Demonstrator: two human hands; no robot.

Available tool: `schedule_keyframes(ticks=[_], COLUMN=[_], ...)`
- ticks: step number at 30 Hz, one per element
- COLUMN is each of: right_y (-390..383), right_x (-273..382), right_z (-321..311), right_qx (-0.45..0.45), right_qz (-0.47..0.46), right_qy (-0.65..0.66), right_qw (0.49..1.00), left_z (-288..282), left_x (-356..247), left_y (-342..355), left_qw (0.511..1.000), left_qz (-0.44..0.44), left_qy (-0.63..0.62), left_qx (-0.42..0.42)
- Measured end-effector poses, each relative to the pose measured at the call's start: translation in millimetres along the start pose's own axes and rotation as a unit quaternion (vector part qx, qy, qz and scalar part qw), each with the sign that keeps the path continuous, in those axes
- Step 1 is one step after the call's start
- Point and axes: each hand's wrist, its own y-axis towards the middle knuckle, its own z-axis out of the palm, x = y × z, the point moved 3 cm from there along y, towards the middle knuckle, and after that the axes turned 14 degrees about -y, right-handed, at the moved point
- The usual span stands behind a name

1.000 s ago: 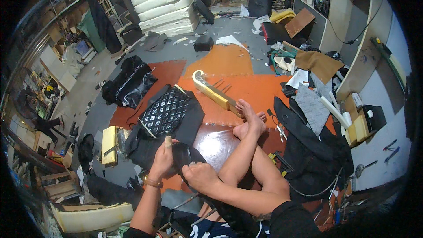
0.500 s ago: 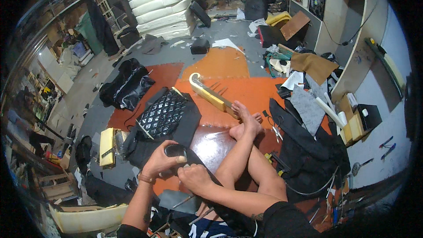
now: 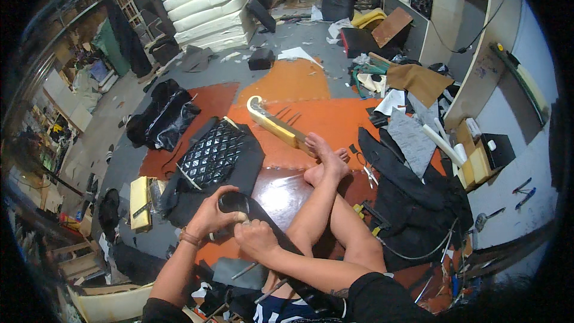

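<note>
Across my lap lies a long black armrest-like piece with a smooth, rounded end (image 3: 234, 202). My left hand (image 3: 214, 215) wraps round that end, its thumb pressing on the near side. Beside it, my right hand (image 3: 256, 238) is a closed fist on the black covering at the edge of the same piece. Whatever the right fingertips pinch is hidden. Two metal rods (image 3: 244, 271) stick out near my lap, below the hands. Just beyond the left hand sits a black quilted cover (image 3: 210, 157) on dark fabric.
A curved yellow foam armrest (image 3: 276, 125) lies beyond my crossed feet. Scissors (image 3: 369, 173) and black fabric (image 3: 418, 227) are on the right. Yellow foam (image 3: 140, 203) sits at the left, a black bundle (image 3: 162, 115) further off. White cushions (image 3: 206, 6) are stacked at the back.
The view has shifted slightly, so the scene sits a little further left. Both hands keep their grip on the black piece, with only small movement.
</note>
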Motion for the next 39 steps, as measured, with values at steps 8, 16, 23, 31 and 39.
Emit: schedule_keyframes(ticks=[8, 16, 23, 31, 39], right_y=[3.8, -118.7, -359.8, -303.8, -186.0], right_x=[-8.7, -206.9, -343.4, -314.2, -322.6], right_z=[8.5, 48.3, 141.2, 171.1, 19.5], right_qx=[-0.024, 0.174, 0.426, 0.580, 0.583], right_qz=[0.028, 0.279, 0.278, 0.201, 0.281], right_qy=[0.037, 0.237, -0.028, 0.060, -0.007], right_qw=[0.999, 0.914, 0.860, 0.787, 0.763], left_z=[1.9, -8.6, 22.8, 13.7, 27.0], left_x=[12.4, 15.2, -8.8, -28.2, -36.3], left_y=[15.5, 3.6, 49.3, 38.8, 50.2], left_qw=[0.998, 0.998, 0.995, 0.988, 0.988], left_qz=[0.053, 0.050, 0.061, -0.005, 0.052], left_qy=[0.006, 0.031, 0.073, 0.150, 0.142], left_qx=[0.019, 0.009, 0.042, 0.035, 0.041])
